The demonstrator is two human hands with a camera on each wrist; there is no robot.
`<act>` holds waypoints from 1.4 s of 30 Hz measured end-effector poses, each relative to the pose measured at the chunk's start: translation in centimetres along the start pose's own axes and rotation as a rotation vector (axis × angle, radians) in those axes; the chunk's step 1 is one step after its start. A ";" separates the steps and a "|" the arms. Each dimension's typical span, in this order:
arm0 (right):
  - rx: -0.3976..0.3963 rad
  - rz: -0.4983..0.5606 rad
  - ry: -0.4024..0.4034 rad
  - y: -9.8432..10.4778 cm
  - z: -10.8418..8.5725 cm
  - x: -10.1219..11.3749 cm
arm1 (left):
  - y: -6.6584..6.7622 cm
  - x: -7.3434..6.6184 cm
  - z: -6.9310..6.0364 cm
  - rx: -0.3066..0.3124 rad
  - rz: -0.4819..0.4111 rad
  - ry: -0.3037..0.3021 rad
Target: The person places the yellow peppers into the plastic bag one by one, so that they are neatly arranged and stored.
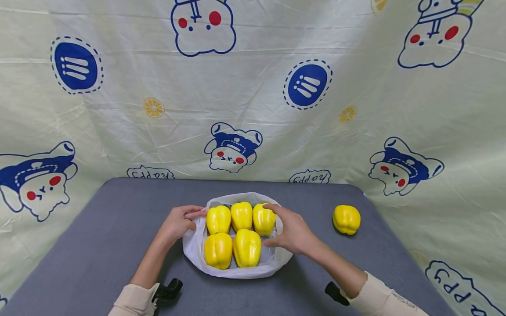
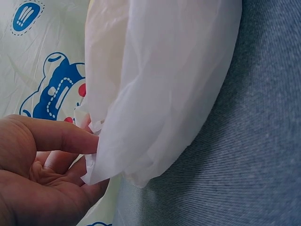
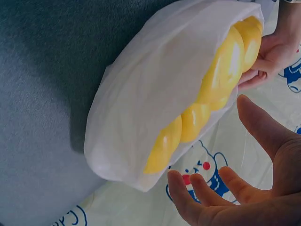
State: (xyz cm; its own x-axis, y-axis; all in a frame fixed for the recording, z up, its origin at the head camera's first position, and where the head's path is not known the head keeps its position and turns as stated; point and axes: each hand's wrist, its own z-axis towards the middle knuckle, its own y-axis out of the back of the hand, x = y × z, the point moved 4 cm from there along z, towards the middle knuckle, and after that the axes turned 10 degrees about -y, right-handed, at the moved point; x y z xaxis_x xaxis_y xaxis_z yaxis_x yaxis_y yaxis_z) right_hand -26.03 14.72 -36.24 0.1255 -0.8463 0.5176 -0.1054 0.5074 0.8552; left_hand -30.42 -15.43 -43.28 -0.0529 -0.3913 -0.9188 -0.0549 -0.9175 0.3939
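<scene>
A white plastic bag (image 1: 253,274) stands open on the table with several yellow bell peppers (image 1: 247,248) inside. My left hand (image 1: 178,224) holds the bag's left rim. In the left wrist view, its fingers (image 2: 70,141) are at the thin bag edge (image 2: 150,94), which partly hides them. My right hand (image 1: 290,228) hovers over the bag's right side, thumb and fingers spread and nothing between them. The right wrist view shows this hand (image 3: 244,183) apart from the bag (image 3: 146,89) and its peppers (image 3: 223,66). Another yellow bell pepper (image 1: 346,220) lies on the table to the right.
The grey cloth-covered table (image 1: 118,237) extends around the bag. Behind it hangs a pale printed curtain (image 1: 253,96). Black wrist straps (image 1: 168,290) sit at both sleeves.
</scene>
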 end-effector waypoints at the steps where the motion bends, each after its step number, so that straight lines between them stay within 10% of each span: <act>1: -0.001 -0.001 -0.005 0.2 0.0 -0.2 | 0.0 0.0 0.0 0.000 -0.002 0.000; 42: -0.114 -0.034 -0.168 6.5 0.1 -10.1 | 0.0 0.1 0.0 -0.008 0.005 -0.007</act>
State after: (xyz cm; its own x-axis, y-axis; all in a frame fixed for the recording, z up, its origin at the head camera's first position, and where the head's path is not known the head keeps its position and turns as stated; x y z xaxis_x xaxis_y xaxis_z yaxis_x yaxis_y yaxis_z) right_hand -28.11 26.48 -35.93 -0.0400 -0.8735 0.4852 0.0093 0.4852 0.8743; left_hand -30.44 -15.46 -43.36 -0.0601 -0.3957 -0.9164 -0.0465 -0.9160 0.3986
